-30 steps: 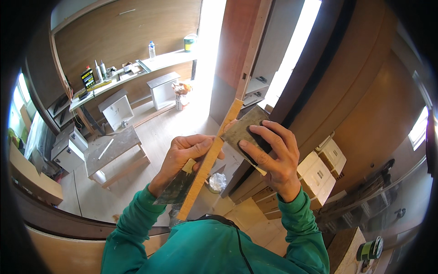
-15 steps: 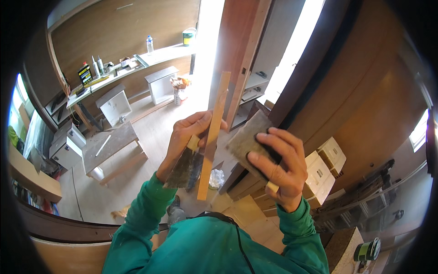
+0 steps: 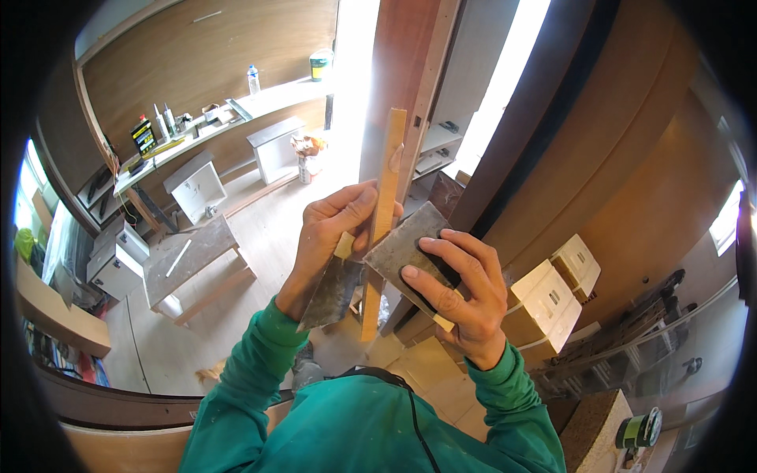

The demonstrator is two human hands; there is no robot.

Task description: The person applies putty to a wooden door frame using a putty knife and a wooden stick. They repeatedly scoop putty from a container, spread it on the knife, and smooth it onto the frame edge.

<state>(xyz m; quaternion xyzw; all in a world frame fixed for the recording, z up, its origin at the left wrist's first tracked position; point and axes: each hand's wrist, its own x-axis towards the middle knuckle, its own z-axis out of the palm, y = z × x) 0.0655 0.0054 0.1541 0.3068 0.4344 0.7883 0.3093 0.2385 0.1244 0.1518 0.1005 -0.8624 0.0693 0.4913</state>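
Observation:
My left hand (image 3: pixel 331 221) is closed around a long, thin wooden strip (image 3: pixel 385 201), held nearly upright. The same hand also grips a dark metal putty scraper (image 3: pixel 331 293), whose blade hangs down beside my wrist and whose wooden edge shows at the palm. In my right hand (image 3: pixel 469 296) is a second grey putty scraper (image 3: pixel 404 246), fingers and thumb pressed on its flat blade. That blade's left edge overlaps the lower half of the strip; whether it presses on the wood I cannot tell. A small lump of filler (image 3: pixel 397 158) appears on the strip's upper part.
A low wooden table (image 3: pixel 189 256) stands at left, with a pale stick on it. Behind it, a long shelf (image 3: pixel 268 98) carries a bottle, tubes and a bucket. White drawer boxes (image 3: pixel 197 193) rest below. Drawer fronts (image 3: pixel 544 303) and an open tub (image 3: pixel 637 430) are at right.
The right scraper has moved left, from apart to overlapping the strip. The strip has shifted slightly right and stands more upright.

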